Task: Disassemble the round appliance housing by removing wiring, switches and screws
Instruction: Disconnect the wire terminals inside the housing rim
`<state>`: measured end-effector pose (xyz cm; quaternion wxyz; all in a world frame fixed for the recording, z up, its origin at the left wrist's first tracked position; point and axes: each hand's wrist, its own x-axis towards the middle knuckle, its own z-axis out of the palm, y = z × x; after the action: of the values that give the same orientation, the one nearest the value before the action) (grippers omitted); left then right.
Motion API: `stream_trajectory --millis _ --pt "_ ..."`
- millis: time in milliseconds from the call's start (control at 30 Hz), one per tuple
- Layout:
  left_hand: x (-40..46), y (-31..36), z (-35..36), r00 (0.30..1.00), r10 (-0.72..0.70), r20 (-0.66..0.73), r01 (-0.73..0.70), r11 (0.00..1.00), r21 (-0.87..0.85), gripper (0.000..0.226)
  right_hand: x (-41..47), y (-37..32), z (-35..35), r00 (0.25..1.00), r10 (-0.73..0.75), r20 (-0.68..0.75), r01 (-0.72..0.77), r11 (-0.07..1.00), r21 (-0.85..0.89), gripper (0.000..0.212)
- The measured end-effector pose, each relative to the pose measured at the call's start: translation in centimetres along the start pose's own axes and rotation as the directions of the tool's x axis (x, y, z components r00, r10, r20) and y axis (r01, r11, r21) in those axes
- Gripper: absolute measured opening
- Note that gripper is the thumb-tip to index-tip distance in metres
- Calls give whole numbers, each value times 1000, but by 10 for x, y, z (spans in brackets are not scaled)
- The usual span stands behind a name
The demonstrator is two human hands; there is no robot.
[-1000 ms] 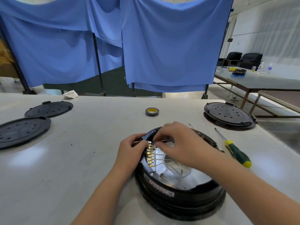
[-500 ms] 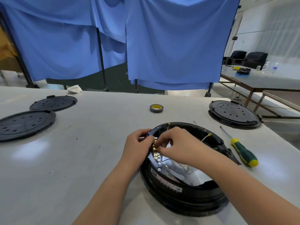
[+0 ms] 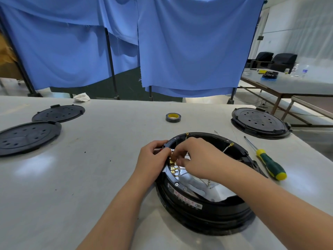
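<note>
Near the worktop's front edge, the round housing (image 3: 207, 210) is being gripped by the left hand (image 3: 153, 162) while brass terminals (image 3: 173, 166) are being pinched by the right hand (image 3: 196, 159).

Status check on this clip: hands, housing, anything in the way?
Left hand gripping housing rim. Right hand pinching brass connectors inside. Screwdriver lies beside, clear.

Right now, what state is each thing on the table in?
Round housing: open, wiring exposed.
Left hand: gripping the housing rim.
Right hand: pinching at the brass terminals.
Screwdriver: lying flat, unused.
Tape roll: lying flat.
</note>
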<state>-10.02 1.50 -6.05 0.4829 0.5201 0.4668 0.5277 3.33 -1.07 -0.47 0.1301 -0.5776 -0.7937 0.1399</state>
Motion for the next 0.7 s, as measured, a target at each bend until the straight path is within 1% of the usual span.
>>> stream_trajectory --millis 200,300,400,533,700 --pt "0 1 -1 1000 12 -11 -12 1000 19 29 -2 -1 4 997 70 -26 -69 997 46 23" --pt "0 1 0 1000 14 -15 -14 1000 27 29 -2 -2 0 1000 26 0 -26 999 25 26" --pt "1 1 0 1000 13 -17 -12 999 35 28 -2 0 -3 1000 -13 23 13 1000 10 25" --pt "0 0 0 1000 4 -28 -3 1000 23 28 -6 0 2 999 39 -30 -38 999 31 24" --pt "1 1 0 1000 -7 -28 8 1000 19 26 -5 -3 2 998 46 -31 -45 999 16 26"
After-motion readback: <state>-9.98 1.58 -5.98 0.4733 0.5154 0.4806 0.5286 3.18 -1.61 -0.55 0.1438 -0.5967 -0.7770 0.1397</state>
